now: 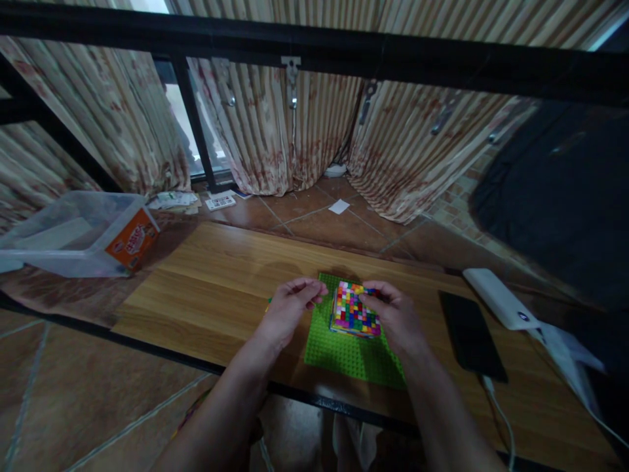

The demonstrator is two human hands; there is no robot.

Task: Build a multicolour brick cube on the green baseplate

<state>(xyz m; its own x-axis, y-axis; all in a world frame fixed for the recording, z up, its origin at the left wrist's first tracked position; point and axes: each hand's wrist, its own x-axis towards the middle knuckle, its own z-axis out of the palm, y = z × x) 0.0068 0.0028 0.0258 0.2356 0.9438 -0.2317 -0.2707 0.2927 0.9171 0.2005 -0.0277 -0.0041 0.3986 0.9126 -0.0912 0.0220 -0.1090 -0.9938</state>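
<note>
Two bare forearms are seen reaching up from the bottom edge onto a wooden tabletop [211, 288]; a green studded baseplate [344, 354] is laid flat near the table's front edge, between the wrists. On the baseplate's far half a square block of small multicoloured bricks [352, 309] is stacked, several layers thick; red, yellow, green, blue and pink pieces are mixed across its top. The right hand [398, 318] is placed against the block's right side, with thumb and forefinger pinched at its far top edge on a small brick; whether that brick is loose or already seated cannot be told. The left hand [289, 308] is held just left of the block, over the baseplate's left edge, its fingers curled in toward the thumb; whether anything is held in it cannot be told.

To the right, a black phone [470, 335] is laid face up on the wood with a white cable [498, 413] trailing from its near end; beyond it a white power bank [498, 298] is set. At far left a clear plastic tub [73, 233] with an orange label is seen beside the table. Behind, tiled floor, scattered papers and striped curtains [304, 124] are shown under a black metal bar [314, 49].
</note>
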